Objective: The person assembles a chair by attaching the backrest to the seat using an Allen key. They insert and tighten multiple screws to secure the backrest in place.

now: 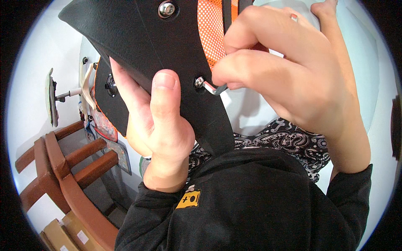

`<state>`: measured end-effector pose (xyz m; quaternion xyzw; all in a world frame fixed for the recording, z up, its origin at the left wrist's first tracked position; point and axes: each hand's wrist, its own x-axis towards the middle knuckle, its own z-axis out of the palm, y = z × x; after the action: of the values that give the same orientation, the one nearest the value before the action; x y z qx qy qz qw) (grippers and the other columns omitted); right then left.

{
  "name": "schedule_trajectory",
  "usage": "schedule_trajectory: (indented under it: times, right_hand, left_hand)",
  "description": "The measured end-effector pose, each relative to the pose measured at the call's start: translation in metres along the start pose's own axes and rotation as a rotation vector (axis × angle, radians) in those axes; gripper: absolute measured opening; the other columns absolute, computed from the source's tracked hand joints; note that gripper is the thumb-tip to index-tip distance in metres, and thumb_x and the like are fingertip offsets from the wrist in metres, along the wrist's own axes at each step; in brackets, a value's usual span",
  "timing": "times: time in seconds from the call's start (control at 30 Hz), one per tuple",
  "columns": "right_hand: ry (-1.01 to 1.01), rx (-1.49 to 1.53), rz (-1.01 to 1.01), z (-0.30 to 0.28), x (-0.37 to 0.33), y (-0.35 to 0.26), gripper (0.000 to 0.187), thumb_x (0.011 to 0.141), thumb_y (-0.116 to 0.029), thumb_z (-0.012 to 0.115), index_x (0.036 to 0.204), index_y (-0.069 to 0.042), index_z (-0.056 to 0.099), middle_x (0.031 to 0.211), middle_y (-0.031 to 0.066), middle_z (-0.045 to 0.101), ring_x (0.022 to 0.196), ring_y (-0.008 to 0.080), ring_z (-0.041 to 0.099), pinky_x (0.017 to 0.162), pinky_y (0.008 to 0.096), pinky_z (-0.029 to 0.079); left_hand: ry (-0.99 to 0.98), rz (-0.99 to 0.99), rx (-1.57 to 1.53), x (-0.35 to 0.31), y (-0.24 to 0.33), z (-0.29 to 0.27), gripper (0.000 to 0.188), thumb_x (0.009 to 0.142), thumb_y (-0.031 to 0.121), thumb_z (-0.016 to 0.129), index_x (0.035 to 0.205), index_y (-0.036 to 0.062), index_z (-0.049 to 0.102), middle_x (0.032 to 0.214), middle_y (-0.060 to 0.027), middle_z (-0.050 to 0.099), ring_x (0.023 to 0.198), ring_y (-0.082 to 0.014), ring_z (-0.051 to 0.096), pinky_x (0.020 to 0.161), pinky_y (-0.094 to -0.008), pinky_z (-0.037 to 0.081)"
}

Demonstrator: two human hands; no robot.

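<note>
White wall behind, pale and flat; curved brown wooden chair back (63, 175) at eight o'clock, cardboard boxes (63, 236) on the floor at seven o'clock, a small disc on a stalk (51, 98) fixed to the wall at nine o'clock.

Held up close, filling twelve o'clock: black plastic chair panel (138, 37), matt and finely grained, rigid by the look, with orange mesh (209, 29) stretched behind it and a bright bolt head (166, 9) near the top. Probably light for its size but awkward; best gripped at the thick moulded edge, never by the mesh, which looks soft and easy to snag.

Left hand (161, 125) wrapped round the panel's lower edge, thumb pressed flat on the face, fingers hidden behind. Right hand (289, 79) at two o'clock, fingers curled together and pinched on a small bent metal hex key (213, 87), short arm seated in a second bolt (199, 81) at centre. Steel key: smooth, thin, likely slippery. Black sleeves (251, 201) and patterned fabric (293, 142) below.
</note>
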<state>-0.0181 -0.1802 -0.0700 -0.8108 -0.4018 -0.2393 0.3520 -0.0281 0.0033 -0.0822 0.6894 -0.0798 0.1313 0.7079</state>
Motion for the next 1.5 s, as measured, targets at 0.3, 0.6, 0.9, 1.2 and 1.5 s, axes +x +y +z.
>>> schedule_trajectory:
  times: [0.3,0.6,0.9,1.2,1.5]
  right_hand:
    - [-0.063,-0.078,-0.124,-0.001,0.009,0.004,0.016,0.066,-0.011,0.071,0.081,-0.007,0.067,0.077,0.0032,0.056,0.065,0.0140,0.053,0.063,0.0279,0.040]
    - [-0.037,-0.149,-0.248,0.006,0.011,0.016,0.018,0.066,-0.015,0.073,0.080,-0.008,0.066,0.077,0.0025,0.058,0.064,0.0143,0.053,0.065,0.0294,0.039]
    - [0.072,-0.168,-0.309,0.021,0.004,0.030,0.020,0.065,-0.020,0.074,0.080,-0.009,0.066,0.076,0.0018,0.059,0.063,0.0145,0.053,0.067,0.0310,0.038]
    - [0.366,-0.053,-0.016,0.058,-0.026,0.017,0.024,0.066,-0.025,0.077,0.077,-0.009,0.061,0.070,0.0005,0.062,0.058,0.0142,0.055,0.070,0.0326,0.037]
    - [0.499,0.214,0.319,0.087,-0.034,-0.012,0.020,0.066,-0.022,0.075,0.073,-0.016,0.057,0.064,-0.0061,0.056,0.055,0.0148,0.053,0.062,0.0295,0.035]
  left_hand:
    - [-0.018,-0.072,0.043,-0.001,0.007,0.002,0.067,0.085,0.011,0.048,0.139,-0.0031,0.013,0.135,-0.0152,0.035,0.123,-0.0234,0.036,0.105,-0.0336,0.021]
    - [-0.037,0.025,0.015,0.001,-0.002,0.002,0.066,0.084,0.008,0.046,0.139,-0.0055,0.013,0.137,-0.0167,0.034,0.124,-0.0247,0.035,0.106,-0.0337,0.020]
    - [0.027,0.064,0.092,0.001,-0.003,0.001,0.059,0.084,0.010,0.045,0.136,-0.0064,0.021,0.132,-0.0172,0.039,0.120,-0.0249,0.039,0.103,-0.0342,0.025]
    - [0.052,0.038,0.058,-0.002,0.000,0.000,0.063,0.084,0.003,0.046,0.138,-0.0093,0.016,0.139,-0.0174,0.031,0.128,-0.0253,0.031,0.107,-0.0341,0.017]
    - [-0.003,0.030,0.021,0.001,0.001,0.004,0.062,0.086,0.006,0.045,0.138,-0.0084,0.015,0.139,-0.0167,0.031,0.126,-0.0245,0.032,0.107,-0.0335,0.019]
